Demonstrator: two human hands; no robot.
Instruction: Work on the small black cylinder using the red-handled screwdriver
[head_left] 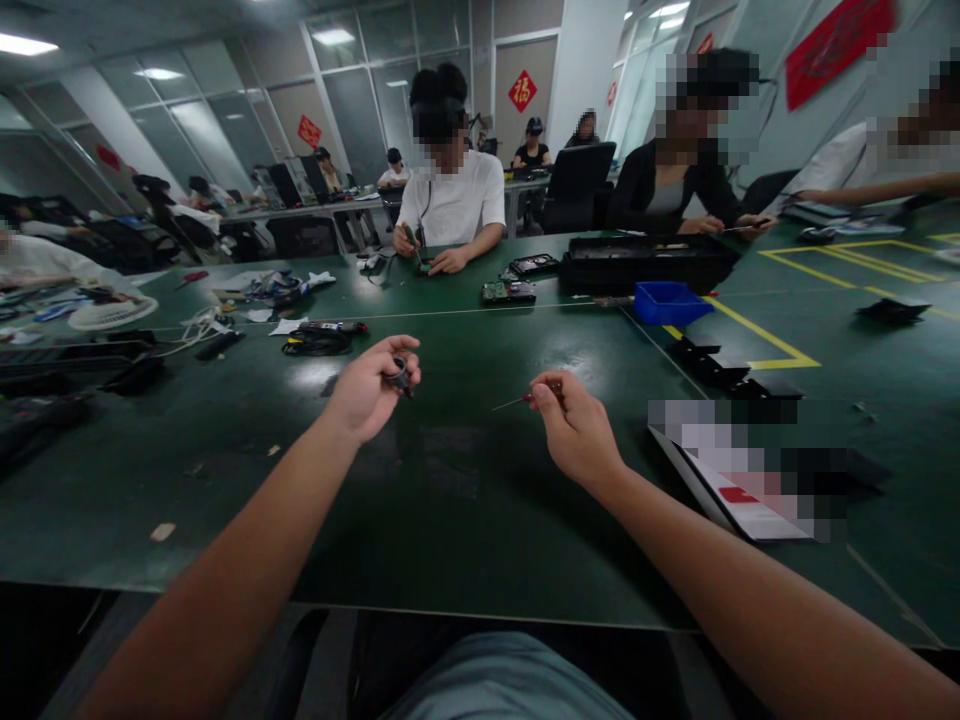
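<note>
My left hand [371,385] is raised above the green table [465,480], its fingers pinched round a small dark ring-shaped part [398,375]. My right hand [574,430] is closed round the red handle of a thin screwdriver [521,400], whose shaft points left toward the part. A gap of about a hand's width separates the screwdriver tip from the part. Both hands hover over the middle of the table.
A blue bin [667,300], a long black tray [649,262] and black parts [712,365] lie at the right. Circuit boards [508,291] and cables [319,340] lie farther back. A blurred paper [742,480] sits near my right hand. Other people work across the table.
</note>
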